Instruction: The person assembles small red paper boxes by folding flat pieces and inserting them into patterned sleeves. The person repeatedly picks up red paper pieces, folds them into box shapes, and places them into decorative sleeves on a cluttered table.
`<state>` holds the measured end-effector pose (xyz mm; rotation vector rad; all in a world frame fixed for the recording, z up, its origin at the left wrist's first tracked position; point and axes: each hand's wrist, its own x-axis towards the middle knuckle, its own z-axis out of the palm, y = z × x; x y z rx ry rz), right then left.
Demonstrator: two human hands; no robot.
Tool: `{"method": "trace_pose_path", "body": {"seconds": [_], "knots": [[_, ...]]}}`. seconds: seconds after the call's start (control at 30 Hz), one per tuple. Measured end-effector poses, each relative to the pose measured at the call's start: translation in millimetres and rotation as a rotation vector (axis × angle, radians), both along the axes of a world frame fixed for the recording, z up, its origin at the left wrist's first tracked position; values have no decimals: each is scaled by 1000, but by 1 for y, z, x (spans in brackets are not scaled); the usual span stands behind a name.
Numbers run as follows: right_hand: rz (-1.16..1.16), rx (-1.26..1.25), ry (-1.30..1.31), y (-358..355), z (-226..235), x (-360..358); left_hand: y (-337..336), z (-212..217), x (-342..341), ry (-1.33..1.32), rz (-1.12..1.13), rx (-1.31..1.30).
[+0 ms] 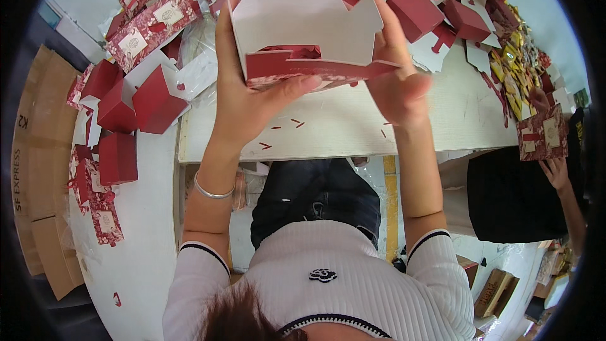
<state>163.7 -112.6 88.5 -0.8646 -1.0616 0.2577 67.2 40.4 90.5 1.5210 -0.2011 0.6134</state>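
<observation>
Between my two hands a partly folded gift box (293,16) is raised above the table, its white inside turned toward me and a red patterned edge along the bottom. My left hand (243,88) grips its left side, thumb across the lower edge and fingers behind. On the right side my right hand (398,82) holds it, fingers up along the outer wall and thumb sticking out near the lower corner. The box's far face is hidden from me.
Red boxes (158,101) crowd the white table (303,142) at left, more red boxes (413,12) at back right. Small red scraps (297,123) lie ahead. Yellow packets (511,82) heap at far right, where a co-worker's hand (557,172) holds a patterned box. Cardboard (41,164) stands left.
</observation>
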Motion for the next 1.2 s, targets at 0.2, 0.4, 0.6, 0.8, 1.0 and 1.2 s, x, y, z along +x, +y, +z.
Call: {"method": "trace_pose_path", "body": {"seconds": [0.2, 0.4, 0.6, 0.8, 1.0, 1.2], "knots": [[-234, 15, -48, 20, 16, -16, 6, 2, 5, -180, 12, -48], [-437, 55, -288, 16, -3, -15, -13, -13, -3, -236, 218, 40], [-461, -133, -92, 5, -54, -32, -30, -66, -11, -139, 200, -34], [-490, -215, 42, 3, -74, -32, -31, -88, -8, -79, 68, -166], [-506, -136, 115, 0, -85, -35, -16, -88, -12, -112, -303, -422], [-437, -79, -14, 1, -91, -33, -16, -77, -11, 8, -118, -202]]}}
